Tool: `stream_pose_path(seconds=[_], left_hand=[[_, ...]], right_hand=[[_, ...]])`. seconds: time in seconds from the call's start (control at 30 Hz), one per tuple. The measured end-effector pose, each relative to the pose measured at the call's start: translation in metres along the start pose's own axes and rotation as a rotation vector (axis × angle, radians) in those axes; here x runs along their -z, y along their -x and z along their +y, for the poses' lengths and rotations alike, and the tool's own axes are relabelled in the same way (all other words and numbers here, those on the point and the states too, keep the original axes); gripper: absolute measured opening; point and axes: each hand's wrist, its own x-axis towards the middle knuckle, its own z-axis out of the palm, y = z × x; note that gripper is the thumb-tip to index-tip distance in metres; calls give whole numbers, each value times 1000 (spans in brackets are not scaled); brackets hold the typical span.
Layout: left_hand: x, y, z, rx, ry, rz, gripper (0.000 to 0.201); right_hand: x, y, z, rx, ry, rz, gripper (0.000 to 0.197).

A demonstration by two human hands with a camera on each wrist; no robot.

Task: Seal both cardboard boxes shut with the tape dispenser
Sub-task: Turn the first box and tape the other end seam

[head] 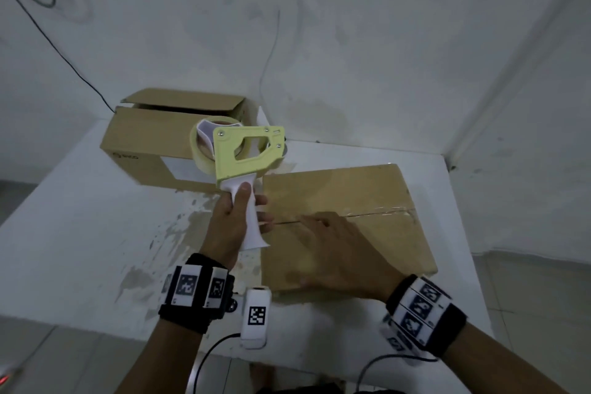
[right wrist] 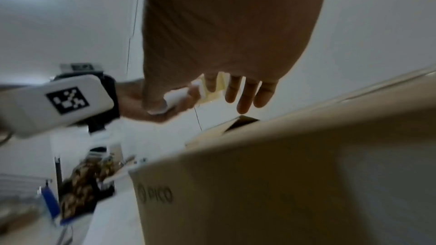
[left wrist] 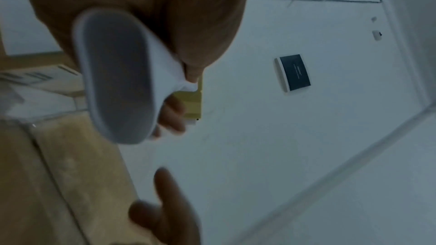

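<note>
Gripping the tape dispenser [head: 243, 157] by its white handle at frame centre, left hand [head: 235, 217] held it raised; right hand [head: 335, 253] lay flat, fingers spread, on the taped box [head: 367, 195] lower right; open-flapped box [head: 153, 134] sat upper left.

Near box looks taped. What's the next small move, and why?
Probably carry the dispenser, gripped by the left hand, back to the far box: its flaps still gape, while tape already spans the near box seam under the right hand.
</note>
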Motion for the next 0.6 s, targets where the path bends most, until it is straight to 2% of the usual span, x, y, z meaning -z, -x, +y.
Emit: stream_pose_path(seconds=[0.1, 0.17, 0.33, 0.5, 0.6], left_hand=[[13, 2, -1, -32, 18, 13, 26], [21, 1, -4, -30, 1, 10, 25], [31, -5, -8, -46, -36, 2, 22], [34, -17, -7, -38, -18, 6, 19], [34, -27, -3, -35, -22, -8, 19]], right_hand=[[-12, 26, 34, 71, 283, -121, 108], [-16, 30, 47, 64, 370, -91, 103], [-20, 27, 46, -68, 422, -2, 95], [-35, 27, 33, -318, 390, 90, 92], [-40, 28, 32, -367, 403, 97, 91]])
